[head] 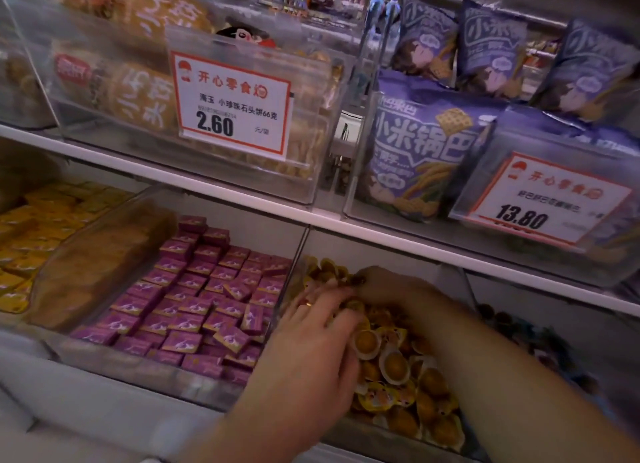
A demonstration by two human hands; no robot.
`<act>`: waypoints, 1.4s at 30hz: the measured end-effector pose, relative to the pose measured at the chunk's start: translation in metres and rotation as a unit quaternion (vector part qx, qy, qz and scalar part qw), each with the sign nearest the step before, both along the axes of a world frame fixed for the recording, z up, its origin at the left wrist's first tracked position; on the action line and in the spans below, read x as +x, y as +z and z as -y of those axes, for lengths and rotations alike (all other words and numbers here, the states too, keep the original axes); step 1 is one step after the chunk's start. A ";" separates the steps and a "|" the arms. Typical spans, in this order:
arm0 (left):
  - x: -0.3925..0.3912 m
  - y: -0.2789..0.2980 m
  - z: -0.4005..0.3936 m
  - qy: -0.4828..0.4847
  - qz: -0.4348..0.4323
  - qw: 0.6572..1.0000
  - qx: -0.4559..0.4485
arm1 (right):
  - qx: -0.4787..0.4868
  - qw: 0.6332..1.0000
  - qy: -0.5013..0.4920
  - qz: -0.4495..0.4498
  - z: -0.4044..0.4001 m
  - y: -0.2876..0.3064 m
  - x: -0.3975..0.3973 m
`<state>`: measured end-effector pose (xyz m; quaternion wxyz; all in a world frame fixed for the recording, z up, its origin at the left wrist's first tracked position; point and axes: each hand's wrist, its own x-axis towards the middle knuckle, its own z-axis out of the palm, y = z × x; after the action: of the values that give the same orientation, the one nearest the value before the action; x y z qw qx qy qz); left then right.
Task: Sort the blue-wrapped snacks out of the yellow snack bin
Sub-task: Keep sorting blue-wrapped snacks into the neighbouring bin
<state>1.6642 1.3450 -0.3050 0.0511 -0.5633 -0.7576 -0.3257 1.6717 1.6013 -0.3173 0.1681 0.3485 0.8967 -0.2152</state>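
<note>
A: While digging in the yellow snack bin (446,431), any blue-wrapped snacks out?
B: None visible. Left hand (311,351) spread flat; right hand (388,286) curled, pinching something dark, unclear what

White store shelves (242,199) carry clear bins (311,171) under dim light.

Soft, even store lighting is falling from above, leaving the upper shelf brighter than the bins below, which are sitting in mild shadow. Motion blur is smearing the whole frame, worst at the left edge and lower right corner. The price tag (232,106) at upper centre is staying readable. Wide-angle distortion is bending the shelf edge (311,216), and pale glare is hazing the clear bin fronts.
</note>
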 end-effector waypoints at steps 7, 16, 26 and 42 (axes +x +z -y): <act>-0.001 -0.014 -0.011 0.038 0.025 0.986 -0.158 | -0.013 1.000 -0.009 -0.020 0.010 -0.010 -0.018; 0.002 -0.015 -0.014 0.039 0.026 0.985 -0.165 | -0.221 0.948 -0.164 -0.158 0.027 -0.011 -0.033; -0.004 -0.018 -0.014 0.035 0.143 0.989 -0.024 | -0.445 0.823 -0.189 -0.298 0.036 0.002 -0.012; 0.015 -0.010 -0.027 -0.044 0.149 0.988 -0.005 | -0.361 0.771 -0.271 -0.449 0.113 0.042 0.130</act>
<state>1.6795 1.3716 -0.3148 -0.0790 -0.5416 -0.7329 -0.4041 1.8015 1.4880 -0.2749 -0.2052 0.3546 0.5943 -0.6920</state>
